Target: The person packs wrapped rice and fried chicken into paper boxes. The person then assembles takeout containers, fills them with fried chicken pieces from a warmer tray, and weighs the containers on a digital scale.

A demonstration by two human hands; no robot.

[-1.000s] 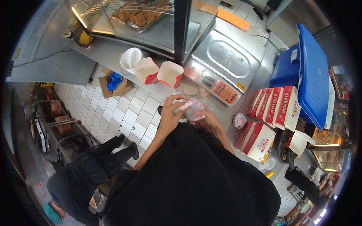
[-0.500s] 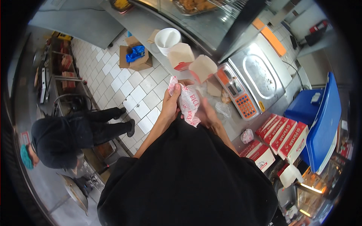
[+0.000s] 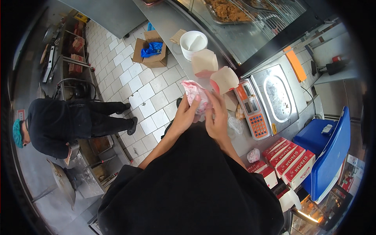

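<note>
Between my two hands, in front of my body, is a paper-wrapped bundle (image 3: 194,93) in white paper with red print. My left hand (image 3: 185,118) grips its left side with the thumb on top. The fingers of my right hand (image 3: 216,117) press the paper from the right. What lies inside the wrap is hidden. Just beyond my hands on the counter stand two open takeaway boxes (image 3: 205,62), white inside with red on the outside. A clear plastic bag (image 3: 235,125) lies right of my right hand. Another small wrapped bundle (image 3: 253,155) rests farther right.
Right of my hands stands a weighing scale (image 3: 270,102) with orange keys. Nearer are several red-and-white cartons (image 3: 291,160) and a blue cooler box (image 3: 331,152). White tubs (image 3: 192,44) stand at the back. A co-worker (image 3: 62,125) stands left, beyond a cardboard box (image 3: 150,55) on the floor.
The bundle has been turned and its lower paper end no longer hangs out. My right hand has come up against its side. The whole view has shifted slightly.
</note>
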